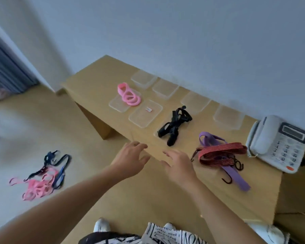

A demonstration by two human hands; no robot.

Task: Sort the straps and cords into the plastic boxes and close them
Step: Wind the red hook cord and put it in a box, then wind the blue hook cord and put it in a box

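On the low wooden bench (88, 85), several clear plastic boxes (165, 88) stand along the wall, and clear lids (145, 115) lie in front of them. A coiled pink strap (129, 95) rests on the leftmost lid. A black strap bundle (174, 126) lies mid-bench. To its right, a red-and-black bungee cord (222, 154) lies over a purple strap (236, 176). My left hand (130, 159) and my right hand (180, 166) hover at the bench's front edge, fingers spread, holding nothing.
A pile of pink, black and blue straps (42, 175) lies on the floor at the left. A white desk telephone (278, 143) stands at the bench's right end. The wall runs right behind the boxes. A blue curtain (5, 67) hangs at far left.
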